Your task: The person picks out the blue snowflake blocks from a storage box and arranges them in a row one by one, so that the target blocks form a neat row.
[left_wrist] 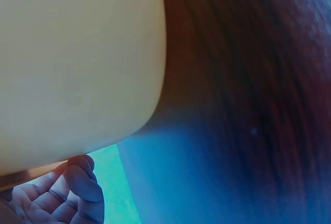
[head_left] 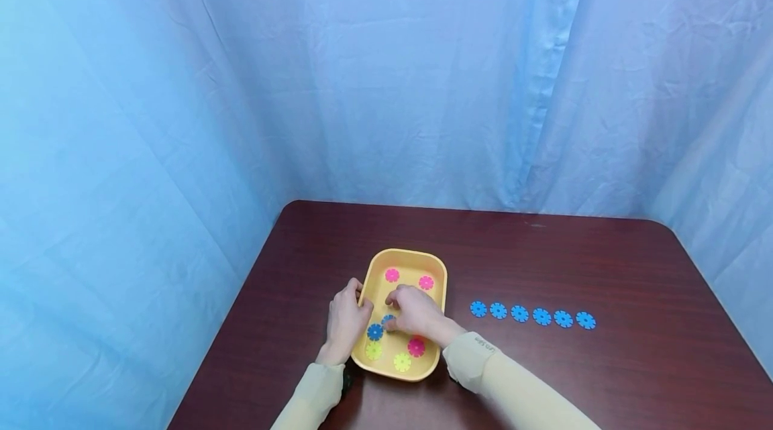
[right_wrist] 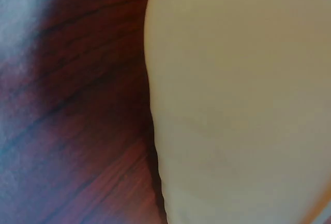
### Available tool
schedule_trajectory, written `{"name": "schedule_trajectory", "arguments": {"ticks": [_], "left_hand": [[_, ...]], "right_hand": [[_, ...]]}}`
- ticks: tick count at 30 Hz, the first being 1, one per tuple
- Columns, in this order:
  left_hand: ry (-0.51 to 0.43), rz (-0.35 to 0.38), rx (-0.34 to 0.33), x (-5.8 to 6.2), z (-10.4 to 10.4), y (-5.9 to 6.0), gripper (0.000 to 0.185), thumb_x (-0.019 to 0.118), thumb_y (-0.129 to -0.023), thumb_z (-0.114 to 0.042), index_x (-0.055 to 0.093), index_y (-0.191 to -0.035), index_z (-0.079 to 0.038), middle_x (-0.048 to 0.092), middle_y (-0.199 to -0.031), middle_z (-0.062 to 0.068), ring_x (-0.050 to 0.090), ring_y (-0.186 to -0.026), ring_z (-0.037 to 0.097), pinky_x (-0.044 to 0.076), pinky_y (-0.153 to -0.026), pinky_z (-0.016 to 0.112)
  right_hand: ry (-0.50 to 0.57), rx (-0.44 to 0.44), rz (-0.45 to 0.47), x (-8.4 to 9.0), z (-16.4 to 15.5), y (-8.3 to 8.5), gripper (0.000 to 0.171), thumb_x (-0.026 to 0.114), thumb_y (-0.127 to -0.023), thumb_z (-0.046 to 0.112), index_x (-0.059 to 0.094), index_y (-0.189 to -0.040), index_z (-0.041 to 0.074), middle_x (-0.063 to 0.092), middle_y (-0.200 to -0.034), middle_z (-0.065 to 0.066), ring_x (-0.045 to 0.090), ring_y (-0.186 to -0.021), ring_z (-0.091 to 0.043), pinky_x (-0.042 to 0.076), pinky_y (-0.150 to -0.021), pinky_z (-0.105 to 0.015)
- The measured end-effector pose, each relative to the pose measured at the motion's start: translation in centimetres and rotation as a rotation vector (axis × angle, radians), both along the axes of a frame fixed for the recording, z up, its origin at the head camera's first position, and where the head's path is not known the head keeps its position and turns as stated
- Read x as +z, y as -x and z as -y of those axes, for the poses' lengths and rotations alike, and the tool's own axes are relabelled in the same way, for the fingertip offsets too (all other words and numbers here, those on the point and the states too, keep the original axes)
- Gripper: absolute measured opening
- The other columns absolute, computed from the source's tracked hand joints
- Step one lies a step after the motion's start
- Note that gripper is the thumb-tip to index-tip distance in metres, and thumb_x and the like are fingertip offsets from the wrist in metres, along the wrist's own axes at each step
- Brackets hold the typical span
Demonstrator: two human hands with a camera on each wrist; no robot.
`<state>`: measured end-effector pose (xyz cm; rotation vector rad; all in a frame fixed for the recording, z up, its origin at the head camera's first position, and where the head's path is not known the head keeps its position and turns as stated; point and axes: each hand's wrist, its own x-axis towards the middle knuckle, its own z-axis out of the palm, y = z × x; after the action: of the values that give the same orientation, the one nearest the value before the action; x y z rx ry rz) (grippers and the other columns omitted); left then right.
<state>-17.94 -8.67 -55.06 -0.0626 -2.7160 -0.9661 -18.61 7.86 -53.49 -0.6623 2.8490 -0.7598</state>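
Observation:
My left hand (head_left: 347, 323) grips the left rim of a yellow plastic tray (head_left: 413, 257), thumb over the inner side and fingers outside. In the left wrist view its fingers (left_wrist: 85, 182) curl beneath the tray's pale edge. My right hand (head_left: 417, 312) reaches down inside the tray, thumb and index finger apart. Its thumb overlaps a blue notched disc (head_left: 387, 320), and another blue disc (head_left: 375, 332) lies just beside that one. Also in the tray are pink discs (head_left: 392, 275) and yellow discs (head_left: 402, 362). The right wrist view shows no fingers.
Several blue discs (head_left: 519, 313) lie in a row on the dark wood table (head_left: 634, 269), right of the tray. Pale blue curtains (head_left: 423, 81) hang behind the table and at both sides.

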Motion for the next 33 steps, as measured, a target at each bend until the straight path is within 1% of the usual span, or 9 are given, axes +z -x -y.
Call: {"name": "schedule_trajectory", "arguments": {"ticks": [7, 12, 19, 23, 26, 33], "left_hand": [[-0.001, 0.008, -0.001, 0.0, 0.0, 0.0, 0.014, 0.063, -0.072, -0.010, 0.055, -0.083, -0.013, 0.055, -0.067, -0.006, 0.051, -0.054, 0.009, 0.040, -0.049, 0.026], [-0.004, 0.020, 0.003, 0.2, 0.0, -0.1, 0.015, 0.063, -0.072, -0.011, 0.055, -0.084, -0.014, 0.054, -0.067, -0.006, 0.050, -0.054, 0.009, 0.040, -0.049, 0.025], [-0.010, 0.024, 0.002, 0.3, 0.0, -0.1, 0.015, 0.063, -0.072, -0.011, 0.055, -0.084, -0.014, 0.053, -0.067, -0.006, 0.050, -0.054, 0.010, 0.040, -0.050, 0.026], [-0.005, 0.020, -0.001, 0.3, 0.0, -0.1, 0.015, 0.063, -0.072, -0.012, 0.055, -0.084, -0.013, 0.053, -0.066, -0.006, 0.050, -0.054, 0.010, 0.040, -0.050, 0.026], [0.000, 0.021, -0.003, 0.3, 0.0, -0.1, 0.015, 0.063, -0.072, -0.012, 0.055, -0.084, -0.013, 0.053, -0.067, -0.006, 0.050, -0.054, 0.010, 0.040, -0.050, 0.027], [-0.004, 0.033, 0.002, 0.2, 0.0, -0.2, 0.014, 0.063, -0.073, -0.012, 0.055, -0.084, -0.014, 0.053, -0.066, -0.007, 0.050, -0.054, 0.010, 0.040, -0.050, 0.026]], "right_hand": [[-0.029, -0.035, 0.022, -0.1, 0.4, -0.4, 0.049, 0.081, -0.058, 0.038, 0.066, -0.093, 0.007, 0.054, -0.080, 0.002, 0.049, -0.067, -0.011, 0.043, -0.065, -0.028], [-0.050, -0.038, 0.010, -0.4, 0.6, -0.5, 0.045, 0.082, -0.057, 0.036, 0.065, -0.089, 0.009, 0.051, -0.077, 0.005, 0.047, -0.063, -0.011, 0.042, -0.061, -0.028], [-0.069, -0.068, 0.013, -0.8, 1.0, -0.7, 0.035, 0.082, -0.059, 0.034, 0.066, -0.084, 0.015, 0.051, -0.076, 0.007, 0.048, -0.066, -0.010, 0.038, -0.056, -0.034], [-0.074, -0.061, 0.006, -0.7, 1.0, -0.8, 0.031, 0.081, -0.060, 0.033, 0.067, -0.082, 0.016, 0.051, -0.075, 0.007, 0.048, -0.066, -0.010, 0.039, -0.057, -0.033], [-0.069, -0.046, -0.008, -0.8, 1.0, -0.8, 0.029, 0.080, -0.061, 0.032, 0.067, -0.081, 0.015, 0.050, -0.074, 0.007, 0.047, -0.065, -0.009, 0.040, -0.058, -0.030], [-0.070, -0.034, -0.036, -1.1, 1.0, -0.7, 0.024, 0.077, -0.061, 0.031, 0.065, -0.077, 0.017, 0.048, -0.071, 0.008, 0.045, -0.061, -0.009, 0.038, -0.054, -0.028]]}}
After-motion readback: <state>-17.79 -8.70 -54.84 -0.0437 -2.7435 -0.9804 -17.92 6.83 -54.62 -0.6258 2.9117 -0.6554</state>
